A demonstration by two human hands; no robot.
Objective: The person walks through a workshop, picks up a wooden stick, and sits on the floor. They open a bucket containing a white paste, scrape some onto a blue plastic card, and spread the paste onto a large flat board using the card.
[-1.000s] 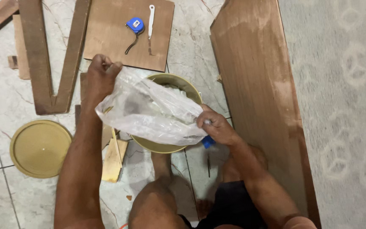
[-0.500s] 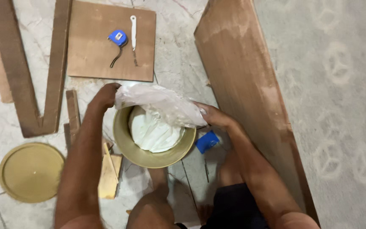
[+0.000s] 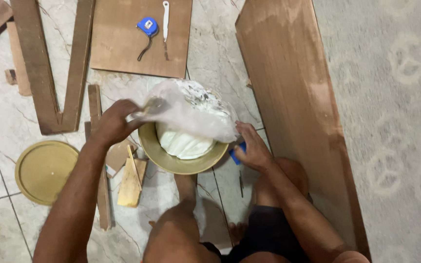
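On the tiled floor, seen from above: a person crouches over a round container, knees at the bottom of the view.
Left hand (image 3: 115, 122): fingers closed, pinching the left edge of a clear plastic sheet (image 3: 191, 109) and holding it up over the container.
Right hand (image 3: 252, 146): fingers together and curled at the sheet's right lower edge, by the container's rim; whether it grips the plastic or only presses on it cannot be told.
Plastic sheet: crumpled, smeared with white and dark specks, stretched between both hands and covering the far half of the container.
Gold container (image 3: 171, 158): round, open, standing on the floor between the hands, filled with a white paste (image 3: 183, 143) that shows below the sheet.
Blue object (image 3: 235, 155): small, partly hidden under the right hand, just beside the container.
Gold lid (image 3: 45, 170): round, lying flat on the floor, left of the left forearm and apart from the container.
Wood offcuts (image 3: 131, 182): pale pieces lying just left of the container.
Long board (image 3: 293, 107): brown, running along the right side, next to the grey carpet (image 3: 395, 122).
Square board (image 3: 140, 39): flat at the top, carrying a blue tape measure (image 3: 148, 25) and a white-handled tool (image 3: 165, 19).
V-shaped frame (image 3: 54, 63): dark wood, at the upper left.
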